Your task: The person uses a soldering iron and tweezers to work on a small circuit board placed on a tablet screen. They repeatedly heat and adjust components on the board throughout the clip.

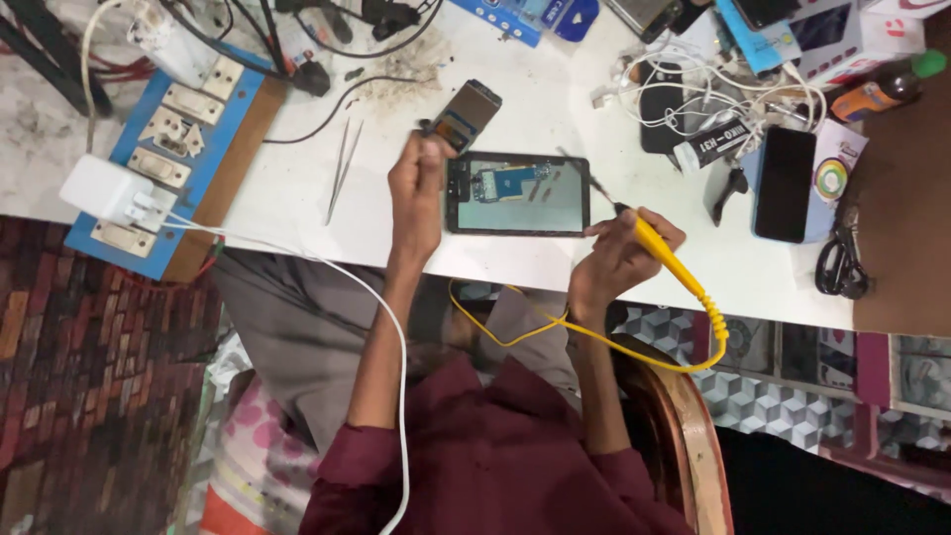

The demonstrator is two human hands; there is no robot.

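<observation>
Head view: opened phone (517,194) is steadied at its edge by left hand (416,188); yellow soldering iron (662,248) is pen-gripped by right hand (619,256), tip angled onto exposed board for control.

Yellow soldering iron (666,256) over opened phone (518,194)

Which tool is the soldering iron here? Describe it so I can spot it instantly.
Start at the white table and find the opened phone at its front edge. Beside it, the right hand holds the soldering iron: the only bright yellow handle, trailing a yellow cord.
</observation>
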